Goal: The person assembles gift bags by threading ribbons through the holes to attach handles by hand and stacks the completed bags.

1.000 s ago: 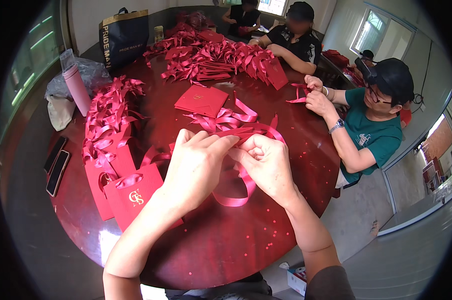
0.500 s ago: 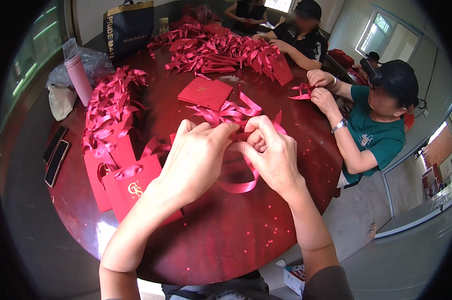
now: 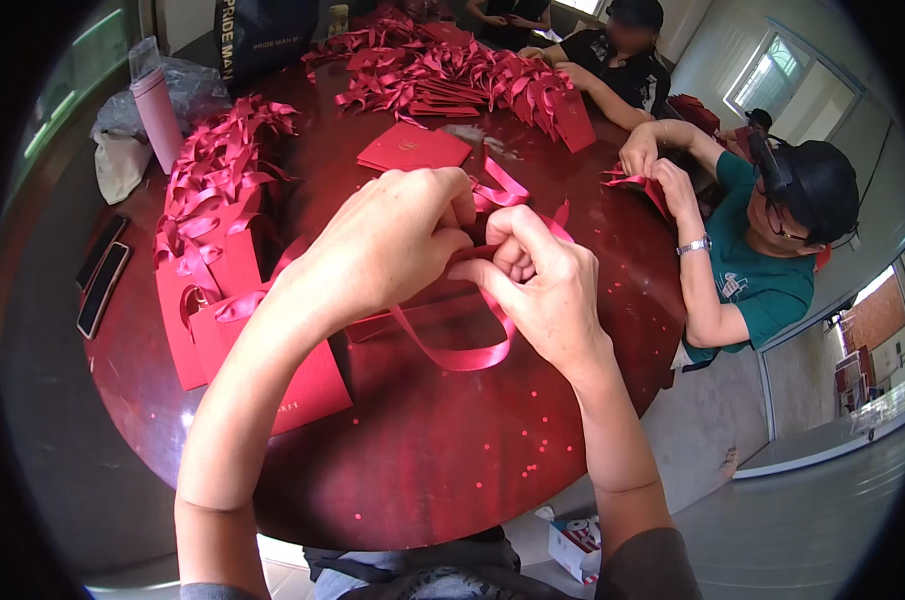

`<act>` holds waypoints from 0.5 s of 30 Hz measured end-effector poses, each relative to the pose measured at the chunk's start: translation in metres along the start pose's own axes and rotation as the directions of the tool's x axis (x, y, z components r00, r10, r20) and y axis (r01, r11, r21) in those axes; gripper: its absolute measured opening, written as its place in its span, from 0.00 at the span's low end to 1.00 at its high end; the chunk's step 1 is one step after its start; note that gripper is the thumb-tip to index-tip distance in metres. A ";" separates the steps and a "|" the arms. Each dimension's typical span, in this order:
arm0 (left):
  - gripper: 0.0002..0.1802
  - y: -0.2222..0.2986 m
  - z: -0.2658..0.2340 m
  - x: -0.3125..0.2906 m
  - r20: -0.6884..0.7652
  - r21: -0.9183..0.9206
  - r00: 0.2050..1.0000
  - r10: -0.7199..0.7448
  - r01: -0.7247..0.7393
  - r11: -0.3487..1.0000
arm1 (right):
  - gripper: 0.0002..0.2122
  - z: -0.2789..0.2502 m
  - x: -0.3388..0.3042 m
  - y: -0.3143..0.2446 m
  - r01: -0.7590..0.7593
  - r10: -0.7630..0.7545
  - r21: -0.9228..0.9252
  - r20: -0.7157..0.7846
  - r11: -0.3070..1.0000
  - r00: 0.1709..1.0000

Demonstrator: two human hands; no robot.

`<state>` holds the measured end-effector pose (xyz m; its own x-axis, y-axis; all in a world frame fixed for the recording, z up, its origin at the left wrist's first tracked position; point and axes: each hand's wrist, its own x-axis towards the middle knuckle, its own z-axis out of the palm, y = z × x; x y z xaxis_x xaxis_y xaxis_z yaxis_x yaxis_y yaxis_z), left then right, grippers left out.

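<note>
Over the middle of the round table, my right hand (image 3: 543, 285) is closed in a pinch on a pink-red ribbon (image 3: 463, 357), which hangs below it in a loop. My left hand (image 3: 388, 240) is bent beside it, fingers curled in at the same ribbon; its fingertips are mostly hidden. Beneath my hands, a red paper gift bag (image 3: 373, 327) shows only in part. Just beyond lies a flat red bag (image 3: 413, 147) with a small gold mark. Left of my left forearm, finished-looking red bags (image 3: 208, 335) with ribbon handles overlap in a row.
A large heap of ribboned red bags (image 3: 453, 75) covers the table's far side. At left are a pink bottle (image 3: 157, 120), a white pouch (image 3: 121, 165) and phones (image 3: 104, 290). A co-worker in green (image 3: 763, 250) handles a red piece at right; others sit farther back. Red dots speckle the table (image 3: 423, 470).
My left hand has risen and turned, its fingers curling more out of sight. My right hand keeps its pinch. The view has shifted slightly, and the co-worker in green has raised an arm.
</note>
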<state>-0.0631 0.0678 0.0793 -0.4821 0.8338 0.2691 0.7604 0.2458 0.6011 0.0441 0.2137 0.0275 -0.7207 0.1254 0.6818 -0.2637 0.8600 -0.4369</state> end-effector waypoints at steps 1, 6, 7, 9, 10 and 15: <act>0.10 0.001 0.000 0.001 0.005 -0.016 1.000 -0.010 0.010 1.000 | 0.14 0.000 -0.001 0.000 -0.004 0.004 0.000 0.000 1.000 1.000; 0.09 0.003 -0.001 0.004 0.004 -0.101 0.997 -0.081 0.081 0.992 | 0.15 0.002 -0.002 0.001 0.015 -0.015 -0.001 -0.010 1.000 1.000; 0.10 0.003 -0.001 0.005 0.002 -0.111 0.996 -0.091 0.090 0.990 | 0.15 0.002 -0.002 0.002 0.016 -0.016 -0.001 -0.015 1.000 1.000; 0.11 0.003 -0.002 0.010 0.032 -0.081 0.992 -0.126 0.128 0.988 | 0.15 0.004 -0.002 0.003 0.026 -0.027 -0.001 -0.022 1.000 0.999; 0.12 0.003 -0.002 0.012 0.041 -0.059 0.988 -0.146 0.148 0.987 | 0.15 0.004 -0.002 0.003 0.023 -0.023 0.001 -0.024 1.000 0.999; 0.17 -0.003 0.001 0.020 0.076 -0.128 0.972 -0.220 0.229 0.965 | 0.15 0.004 0.000 0.002 -0.010 0.010 0.022 -0.002 1.000 1.000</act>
<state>-0.0747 0.0836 0.0819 -0.6034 0.7942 0.0720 0.5680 0.3647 0.7378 0.0415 0.2133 0.0243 -0.7223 0.1352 0.6783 -0.2706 0.8473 -0.4570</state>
